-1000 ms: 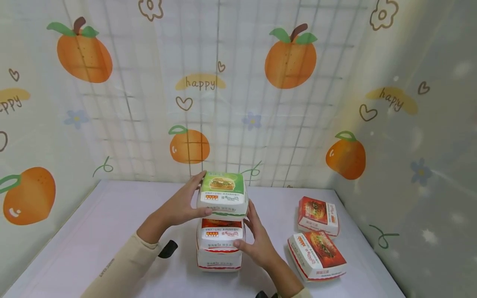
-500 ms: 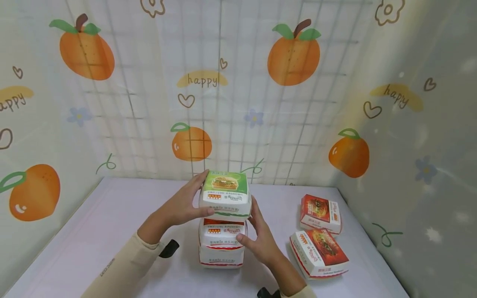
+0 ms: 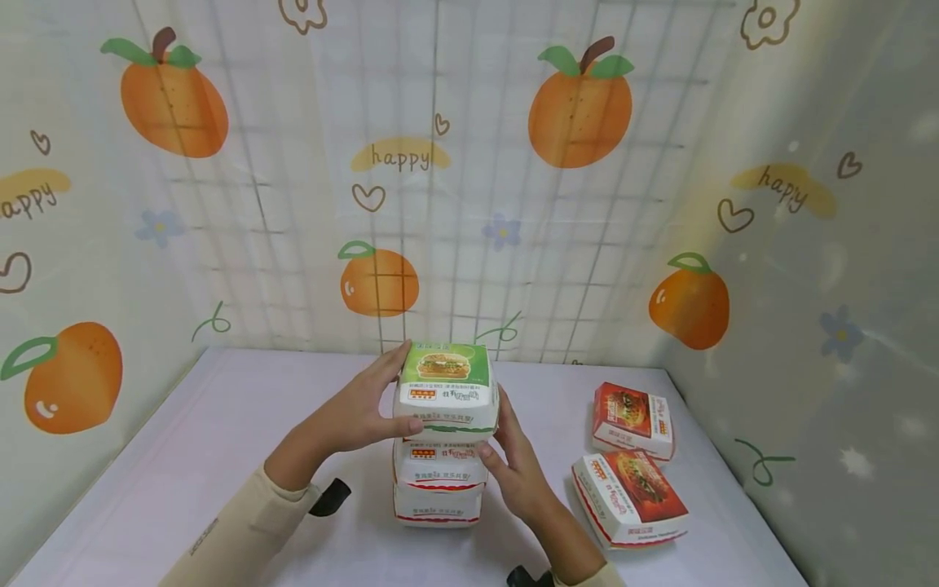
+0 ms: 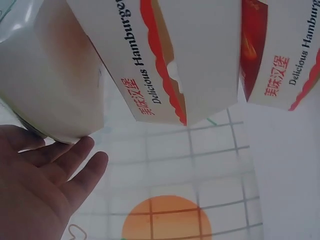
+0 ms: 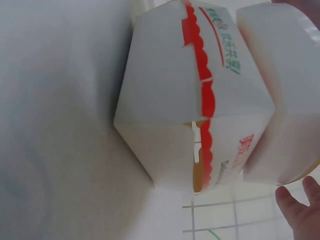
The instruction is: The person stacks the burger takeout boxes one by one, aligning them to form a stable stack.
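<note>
In the head view, a green-topped burger box (image 3: 447, 394) sits atop a white, red-trimmed burger box (image 3: 438, 483), whose red lid top is now hidden. My left hand (image 3: 366, 403) holds the upper box at its left, thumb across the front and fingers along the far side. On the opposite side my right hand (image 3: 517, 470) holds it, fingers against the right wall and thumb by the seam between the boxes. The right wrist view shows fingertips (image 5: 288, 200) at the upper box's edge, beside the lower box (image 5: 165, 90).
Two red-topped burger boxes lie at the right of the white table (image 3: 308, 538): a nearer box (image 3: 629, 499) and a farther box (image 3: 632, 420), close together. A fruit-printed curtain (image 3: 469, 204) stands behind and on both sides.
Both hands have lowered the green-topped box onto the red-trimmed one, covering the strip of red lid that showed before. The two boxes at the right stay put; the head view shifts slightly.
</note>
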A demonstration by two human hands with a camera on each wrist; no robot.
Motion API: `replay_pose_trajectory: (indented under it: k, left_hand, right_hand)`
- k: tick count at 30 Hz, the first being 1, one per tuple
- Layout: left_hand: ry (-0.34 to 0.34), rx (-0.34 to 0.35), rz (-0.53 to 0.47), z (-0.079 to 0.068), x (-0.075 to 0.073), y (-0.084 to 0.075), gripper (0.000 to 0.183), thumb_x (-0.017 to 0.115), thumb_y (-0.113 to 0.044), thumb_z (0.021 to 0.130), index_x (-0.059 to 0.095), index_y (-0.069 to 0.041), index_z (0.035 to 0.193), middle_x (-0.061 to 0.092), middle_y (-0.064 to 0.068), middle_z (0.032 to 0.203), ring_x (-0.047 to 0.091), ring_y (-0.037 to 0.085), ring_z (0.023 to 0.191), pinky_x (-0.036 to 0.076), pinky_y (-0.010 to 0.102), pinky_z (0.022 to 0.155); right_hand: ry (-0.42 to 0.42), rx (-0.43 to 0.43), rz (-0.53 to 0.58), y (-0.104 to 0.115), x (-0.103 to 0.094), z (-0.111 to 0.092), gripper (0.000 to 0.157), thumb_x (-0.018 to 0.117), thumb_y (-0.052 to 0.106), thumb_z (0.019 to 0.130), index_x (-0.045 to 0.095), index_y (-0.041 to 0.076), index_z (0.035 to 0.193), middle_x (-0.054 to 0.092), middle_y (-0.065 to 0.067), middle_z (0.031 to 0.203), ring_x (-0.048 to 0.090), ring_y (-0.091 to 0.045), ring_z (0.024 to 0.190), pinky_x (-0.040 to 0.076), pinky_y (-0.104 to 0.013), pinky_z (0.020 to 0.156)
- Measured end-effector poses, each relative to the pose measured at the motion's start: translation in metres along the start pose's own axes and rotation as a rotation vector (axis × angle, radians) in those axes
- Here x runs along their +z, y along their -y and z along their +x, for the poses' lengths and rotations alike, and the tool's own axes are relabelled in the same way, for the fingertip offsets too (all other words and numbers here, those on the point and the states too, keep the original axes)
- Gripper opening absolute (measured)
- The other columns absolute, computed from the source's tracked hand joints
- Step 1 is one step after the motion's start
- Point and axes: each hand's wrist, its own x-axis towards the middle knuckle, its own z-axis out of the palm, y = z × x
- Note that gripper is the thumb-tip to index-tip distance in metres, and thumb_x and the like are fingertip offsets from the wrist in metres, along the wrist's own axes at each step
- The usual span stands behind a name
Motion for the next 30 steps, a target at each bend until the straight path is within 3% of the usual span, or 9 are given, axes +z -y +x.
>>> replay_pose_trajectory:
  k: [9, 15, 22, 30]
  left_hand:
    - [0.04, 0.017, 0.0, -0.003, 0.001, -0.003, 0.107, 0.071, -0.061, 0.079, 0.012, -0.018, 0.158, 0.017, -0.008, 0.159, 0.039, 0.018, 0.131, 0.037, 0.047, 0.104]
    - [0.042, 0.017, -0.003, -0.006, 0.0, -0.002, 0.104, 0.07, -0.059, 0.08, 0.012, -0.02, 0.158, 0.017, -0.008, 0.158, 0.041, 0.019, 0.131, 0.036, 0.047, 0.104]
    - [0.055, 0.019, -0.027, -0.008, -0.003, -0.001, 0.102, 0.07, -0.056, 0.083, 0.012, -0.016, 0.158, 0.018, -0.006, 0.159, 0.041, 0.021, 0.132, 0.037, 0.047, 0.104]
    - [0.078, -0.005, -0.039, -0.011, -0.002, 0.003, 0.101, 0.069, -0.055, 0.083, 0.009, -0.024, 0.158, 0.015, -0.008, 0.159, 0.041, 0.021, 0.132, 0.039, 0.047, 0.103]
  right_hand:
    - [-0.008, 0.005, 0.05, -0.001, -0.003, -0.001, 0.074, 0.049, 0.012, 0.099, 0.006, 0.026, 0.158, 0.037, 0.0, 0.151, 0.035, -0.028, 0.137, 0.031, -0.066, 0.101]
    - [-0.012, -0.008, 0.069, -0.005, -0.003, -0.003, 0.07, 0.049, 0.012, 0.099, 0.012, 0.023, 0.157, 0.037, -0.002, 0.151, 0.032, -0.029, 0.139, 0.029, -0.066, 0.102]
    - [-0.022, -0.032, 0.107, -0.004, -0.004, -0.005, 0.063, 0.051, 0.018, 0.098, 0.023, 0.018, 0.154, 0.043, -0.005, 0.146, 0.041, -0.035, 0.132, 0.038, -0.062, 0.098]
    - [-0.024, 0.03, 0.109, -0.003, -0.004, -0.004, 0.069, 0.057, 0.031, 0.094, 0.024, 0.022, 0.154, 0.037, -0.003, 0.152, 0.033, -0.042, 0.136, 0.029, -0.07, 0.099]
